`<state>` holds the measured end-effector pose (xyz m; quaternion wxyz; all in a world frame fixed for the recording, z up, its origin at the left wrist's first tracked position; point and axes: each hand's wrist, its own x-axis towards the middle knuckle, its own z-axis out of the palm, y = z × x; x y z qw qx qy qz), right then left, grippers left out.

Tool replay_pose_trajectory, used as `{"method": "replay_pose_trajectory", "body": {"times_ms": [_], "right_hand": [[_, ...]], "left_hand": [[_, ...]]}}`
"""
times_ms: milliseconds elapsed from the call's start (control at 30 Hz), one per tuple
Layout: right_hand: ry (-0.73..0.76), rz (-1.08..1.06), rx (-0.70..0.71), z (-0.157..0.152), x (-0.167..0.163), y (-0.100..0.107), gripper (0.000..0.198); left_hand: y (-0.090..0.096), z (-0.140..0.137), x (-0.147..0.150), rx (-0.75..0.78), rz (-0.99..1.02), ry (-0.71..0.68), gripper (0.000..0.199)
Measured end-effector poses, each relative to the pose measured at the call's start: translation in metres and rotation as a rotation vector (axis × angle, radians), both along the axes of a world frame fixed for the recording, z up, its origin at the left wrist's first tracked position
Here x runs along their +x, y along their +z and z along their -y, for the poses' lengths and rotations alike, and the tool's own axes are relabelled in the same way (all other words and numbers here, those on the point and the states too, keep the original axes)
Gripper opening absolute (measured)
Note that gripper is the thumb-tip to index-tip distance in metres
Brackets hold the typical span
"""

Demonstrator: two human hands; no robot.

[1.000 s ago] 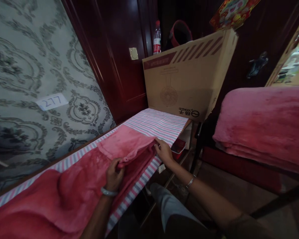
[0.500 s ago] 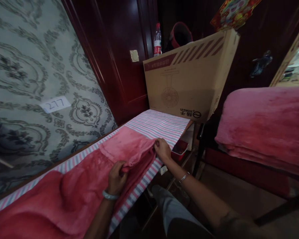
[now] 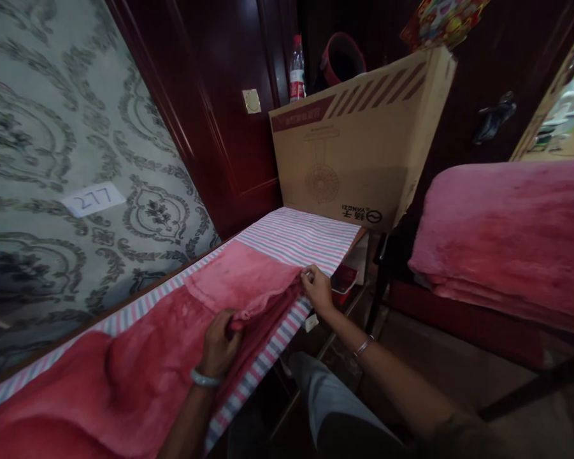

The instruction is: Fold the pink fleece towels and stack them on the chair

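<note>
A pink, plush blanket (image 3: 148,363) lies along a table covered with a striped cloth (image 3: 301,231). Its far end is folded over, showing a lighter pink side. My left hand (image 3: 220,344) pinches the near edge of that fold, fingers closed on the fabric. Farther along the same edge, my right hand (image 3: 317,288) grips the fold's corner between thumb and fingers. Between the two hands the edge is slightly lifted, and darker layers show beneath it.
A large cardboard box (image 3: 344,153) stands at the table's far end, with a bottle (image 3: 297,73) and a red-rimmed bucket (image 3: 343,60) behind it. On the right, another folded pink blanket (image 3: 506,223) rests over a dark chair. A red container (image 3: 344,284) sits below the table edge.
Both hands keep their hold on the blanket edge and have hardly moved. The whole view has shifted slightly.
</note>
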<state>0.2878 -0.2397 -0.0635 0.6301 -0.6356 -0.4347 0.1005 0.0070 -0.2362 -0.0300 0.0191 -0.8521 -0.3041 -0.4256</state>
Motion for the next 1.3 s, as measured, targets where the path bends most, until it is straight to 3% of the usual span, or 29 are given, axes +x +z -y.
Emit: {"method": "replay_pose_trajectory", "body": {"times_ms": [233,467,600,700,1100,1300], "right_hand": [[0.132,-0.1,-0.046,0.012,-0.007,-0.005,0.023],[0.129,0.061,-0.33,0.009,-0.002,0.0,0.016],[0.19,-0.168,-0.209,-0.001,-0.007,-0.001,0.018],[0.197,-0.277,-0.195,-0.011,-0.014,-0.003,0.024],[-0.006,-0.176,-0.277,-0.021,-0.016,0.01,0.01],[-0.052,-0.156,-0.308,-0.026,-0.021,0.006,0.006]], "left_hand": [[0.005,0.001,0.001,-0.066,0.116,0.058,0.015],[0.005,0.001,0.0,-0.098,0.15,0.117,0.017],[0.006,0.001,-0.001,-0.09,0.14,0.092,0.016],[0.004,0.001,-0.001,-0.064,0.126,0.072,0.016],[0.004,0.001,0.0,-0.056,0.127,0.061,0.015],[0.001,-0.001,-0.001,-0.103,0.136,0.081,0.015]]}}
